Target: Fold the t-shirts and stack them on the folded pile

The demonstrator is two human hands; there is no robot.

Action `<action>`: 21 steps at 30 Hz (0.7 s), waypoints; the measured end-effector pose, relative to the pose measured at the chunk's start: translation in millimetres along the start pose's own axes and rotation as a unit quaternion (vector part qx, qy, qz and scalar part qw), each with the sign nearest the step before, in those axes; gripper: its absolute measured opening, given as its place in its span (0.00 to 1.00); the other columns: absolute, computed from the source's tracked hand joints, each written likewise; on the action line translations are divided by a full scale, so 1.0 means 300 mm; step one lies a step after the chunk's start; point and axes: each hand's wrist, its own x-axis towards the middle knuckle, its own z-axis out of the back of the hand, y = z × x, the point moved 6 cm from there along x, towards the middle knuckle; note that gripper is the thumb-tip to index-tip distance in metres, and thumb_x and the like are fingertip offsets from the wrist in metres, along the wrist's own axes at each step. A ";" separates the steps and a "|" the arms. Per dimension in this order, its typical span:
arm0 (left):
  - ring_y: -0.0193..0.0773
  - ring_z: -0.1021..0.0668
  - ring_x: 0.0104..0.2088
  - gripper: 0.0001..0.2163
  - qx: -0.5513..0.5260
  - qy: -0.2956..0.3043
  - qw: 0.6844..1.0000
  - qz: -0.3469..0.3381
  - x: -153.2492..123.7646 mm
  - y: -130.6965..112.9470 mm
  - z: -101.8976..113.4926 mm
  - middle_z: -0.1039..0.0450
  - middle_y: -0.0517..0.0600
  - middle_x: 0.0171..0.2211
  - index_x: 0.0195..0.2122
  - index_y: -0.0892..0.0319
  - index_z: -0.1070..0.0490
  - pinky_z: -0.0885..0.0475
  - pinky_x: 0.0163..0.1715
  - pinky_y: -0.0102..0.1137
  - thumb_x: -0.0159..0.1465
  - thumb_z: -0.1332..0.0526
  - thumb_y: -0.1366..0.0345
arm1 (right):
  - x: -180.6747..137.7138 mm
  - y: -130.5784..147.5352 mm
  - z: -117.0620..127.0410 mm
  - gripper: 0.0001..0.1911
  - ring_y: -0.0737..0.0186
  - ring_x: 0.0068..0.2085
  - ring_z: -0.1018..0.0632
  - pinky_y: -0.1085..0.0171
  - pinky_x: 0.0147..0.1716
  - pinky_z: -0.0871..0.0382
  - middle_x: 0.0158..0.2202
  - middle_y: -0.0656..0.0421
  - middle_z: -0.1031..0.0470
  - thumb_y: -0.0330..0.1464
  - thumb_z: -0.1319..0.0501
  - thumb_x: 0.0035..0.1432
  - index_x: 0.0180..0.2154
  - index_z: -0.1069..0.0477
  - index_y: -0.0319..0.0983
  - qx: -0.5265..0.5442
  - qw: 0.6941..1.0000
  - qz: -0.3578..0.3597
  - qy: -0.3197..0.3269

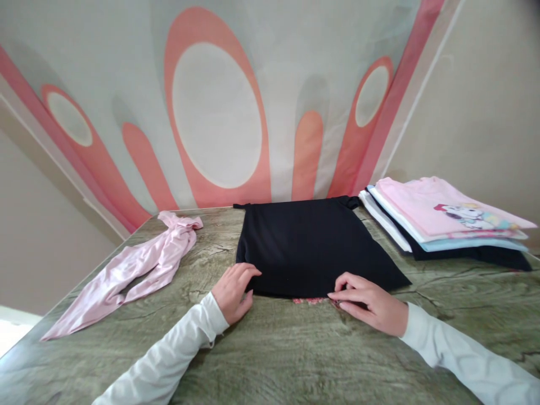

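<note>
A black garment (304,242) is spread on the tabletop in front of me, with small flaps of cloth sticking out at its far corners. Its near right corner points outward, and a bit of red print (310,301) peeps out below the near edge. At the near left corner, my left hand (234,289) has its fingers bent over the cloth, thumb below the edge. My right hand (369,301) pinches the near edge right of the middle, thumb and forefinger close together. Part of the cloth under both hands' fingers is hidden.
On the left lies a crumpled pair of light pink trousers (143,267). A stack of folded clothes (455,219) stands at the right, a pink printed top uppermost. Behind the wood-patterned table (274,360) rises a wall with a pink and grey pattern (282,67).
</note>
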 end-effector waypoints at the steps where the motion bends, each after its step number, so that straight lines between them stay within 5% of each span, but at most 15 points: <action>1: 0.43 0.31 0.44 0.17 0.012 0.003 1.000 0.014 -0.013 0.024 0.009 0.35 0.55 0.42 0.45 0.60 0.36 0.34 0.43 0.39 0.53 0.47 0.72 | 0.000 -0.001 -0.002 0.13 0.64 0.38 0.30 0.63 0.37 0.35 0.38 0.54 0.33 0.32 0.47 0.58 0.44 0.29 0.42 0.002 1.000 -0.005 0.003; 13: 0.40 0.30 0.41 0.17 0.030 0.046 0.997 0.055 -0.042 0.094 -0.012 0.35 0.54 0.40 0.45 0.61 0.36 0.33 0.44 0.35 0.53 0.46 0.74 | 0.003 0.003 -0.003 0.13 0.65 0.36 0.30 0.64 0.36 0.34 0.38 0.55 0.34 0.31 0.48 0.58 0.44 0.29 0.42 0.007 1.000 -0.017 0.004; 21: 0.34 0.29 0.31 0.06 0.019 0.014 0.995 0.101 -0.036 0.118 0.034 0.35 0.49 0.32 0.33 0.59 0.33 0.30 0.33 0.29 0.58 0.48 0.71 | 0.003 0.004 -0.002 0.13 0.65 0.36 0.30 0.64 0.36 0.34 0.38 0.55 0.34 0.32 0.48 0.59 0.44 0.29 0.42 0.011 1.000 -0.015 0.001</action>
